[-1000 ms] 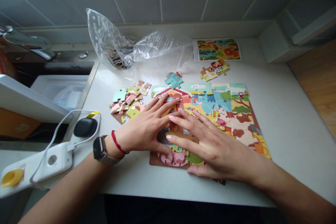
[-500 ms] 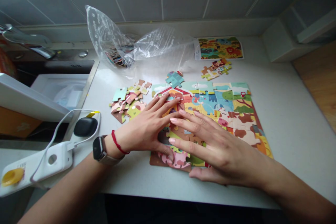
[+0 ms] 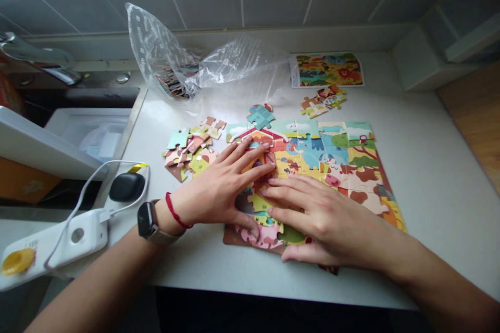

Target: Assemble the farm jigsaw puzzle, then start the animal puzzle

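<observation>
The left hand (image 3: 222,187) and right hand (image 3: 320,214) lie spread on the puzzle (image 3: 312,153), gripping nothing, and pushing too hard could pop it apart.

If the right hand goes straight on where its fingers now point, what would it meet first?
Most likely the left hand, spread over the puzzle just ahead of the fingers of the right hand. Their exact heights are hard to judge from this one view, so a slight miss is possible.
</observation>
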Action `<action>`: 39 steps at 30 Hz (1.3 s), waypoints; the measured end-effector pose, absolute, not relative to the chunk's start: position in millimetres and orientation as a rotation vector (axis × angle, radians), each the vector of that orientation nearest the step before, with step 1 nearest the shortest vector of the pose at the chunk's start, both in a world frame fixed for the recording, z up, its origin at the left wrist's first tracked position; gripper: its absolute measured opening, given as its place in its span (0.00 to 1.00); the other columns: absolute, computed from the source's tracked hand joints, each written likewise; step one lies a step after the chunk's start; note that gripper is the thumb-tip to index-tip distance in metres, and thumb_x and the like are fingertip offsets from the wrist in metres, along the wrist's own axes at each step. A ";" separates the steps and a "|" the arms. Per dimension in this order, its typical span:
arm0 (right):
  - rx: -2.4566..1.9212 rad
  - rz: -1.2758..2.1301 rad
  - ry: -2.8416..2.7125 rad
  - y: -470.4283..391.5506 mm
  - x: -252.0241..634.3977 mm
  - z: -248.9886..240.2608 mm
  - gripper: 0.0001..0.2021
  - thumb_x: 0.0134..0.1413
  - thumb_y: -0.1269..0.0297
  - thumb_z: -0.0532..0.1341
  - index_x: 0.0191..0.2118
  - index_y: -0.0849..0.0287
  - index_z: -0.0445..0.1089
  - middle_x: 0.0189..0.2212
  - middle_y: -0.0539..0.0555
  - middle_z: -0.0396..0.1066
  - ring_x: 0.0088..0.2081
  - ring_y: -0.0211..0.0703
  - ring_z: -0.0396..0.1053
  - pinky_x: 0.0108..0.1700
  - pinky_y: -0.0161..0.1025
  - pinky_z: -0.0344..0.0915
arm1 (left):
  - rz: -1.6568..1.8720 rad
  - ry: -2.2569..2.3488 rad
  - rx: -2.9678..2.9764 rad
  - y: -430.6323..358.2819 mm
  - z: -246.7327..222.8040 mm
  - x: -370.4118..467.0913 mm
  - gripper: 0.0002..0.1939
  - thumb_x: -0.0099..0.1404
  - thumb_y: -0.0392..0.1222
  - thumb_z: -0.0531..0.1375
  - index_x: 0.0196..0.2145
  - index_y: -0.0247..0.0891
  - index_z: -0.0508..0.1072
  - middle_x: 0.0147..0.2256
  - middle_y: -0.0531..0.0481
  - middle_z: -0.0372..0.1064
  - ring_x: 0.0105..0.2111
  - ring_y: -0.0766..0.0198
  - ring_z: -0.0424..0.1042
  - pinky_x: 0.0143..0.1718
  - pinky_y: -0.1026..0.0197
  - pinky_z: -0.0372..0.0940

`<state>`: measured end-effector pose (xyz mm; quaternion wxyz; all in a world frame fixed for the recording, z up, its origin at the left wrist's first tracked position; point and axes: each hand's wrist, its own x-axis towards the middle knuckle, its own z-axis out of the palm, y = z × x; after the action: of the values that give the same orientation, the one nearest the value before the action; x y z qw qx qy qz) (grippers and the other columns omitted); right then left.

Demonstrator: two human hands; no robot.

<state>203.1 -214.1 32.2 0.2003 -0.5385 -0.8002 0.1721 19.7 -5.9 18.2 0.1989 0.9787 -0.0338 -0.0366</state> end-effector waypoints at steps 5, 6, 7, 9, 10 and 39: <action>-1.531 0.536 -2.228 -213.7 204.4 32.0 0.23 0.62 0.55 0.72 0.59 0.61 0.77 0.63 0.66 0.75 0.68 0.62 0.68 0.70 0.60 0.64 | -0.110 -0.098 2.735 -5.5 19.7 20.0 0.57 0.59 0.75 0.69 0.75 0.42 0.60 0.78 0.37 0.44 0.78 0.29 0.38 0.77 0.29 0.39; -1.540 0.546 -2.229 -213.9 204.4 32.4 0.23 0.62 0.56 0.72 0.59 0.60 0.77 0.64 0.66 0.74 0.68 0.62 0.68 0.70 0.60 0.64 | -0.114 -0.099 2.735 -5.5 19.9 20.0 0.57 0.59 0.75 0.69 0.75 0.41 0.60 0.78 0.36 0.44 0.77 0.29 0.38 0.77 0.29 0.39; -1.549 0.551 -2.229 -214.2 204.3 32.8 0.23 0.61 0.57 0.72 0.59 0.60 0.77 0.64 0.66 0.73 0.68 0.62 0.68 0.70 0.60 0.64 | -0.118 -0.099 2.735 -5.5 20.1 20.0 0.57 0.59 0.75 0.69 0.75 0.41 0.60 0.78 0.36 0.44 0.77 0.28 0.38 0.77 0.29 0.40; -1.573 0.554 -2.227 -214.5 204.1 33.7 0.25 0.60 0.60 0.73 0.60 0.61 0.76 0.65 0.67 0.72 0.68 0.62 0.67 0.70 0.59 0.65 | -0.124 -0.099 2.733 -5.5 20.4 19.9 0.55 0.61 0.74 0.68 0.75 0.41 0.61 0.78 0.36 0.44 0.77 0.28 0.38 0.77 0.29 0.40; -1.582 0.555 -2.224 -214.6 204.0 34.1 0.25 0.59 0.61 0.73 0.61 0.61 0.76 0.65 0.67 0.72 0.68 0.62 0.68 0.70 0.59 0.65 | -0.124 -0.098 2.729 -5.4 20.4 19.9 0.54 0.61 0.74 0.68 0.75 0.41 0.61 0.78 0.36 0.45 0.78 0.29 0.38 0.77 0.29 0.40; -1.662 0.169 -1.777 -207.6 214.1 34.1 0.12 0.68 0.75 0.62 0.51 0.55 0.77 0.51 0.60 0.79 0.55 0.55 0.76 0.58 0.57 0.76 | 0.201 -0.052 2.562 1.5 28.3 25.2 0.18 0.81 0.37 0.52 0.62 0.42 0.74 0.64 0.42 0.72 0.68 0.51 0.68 0.70 0.43 0.65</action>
<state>214.1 -207.6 34.1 0.3442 -0.6398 -0.6840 0.0651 25.2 1.5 28.3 0.2819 0.9563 -0.0195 0.0752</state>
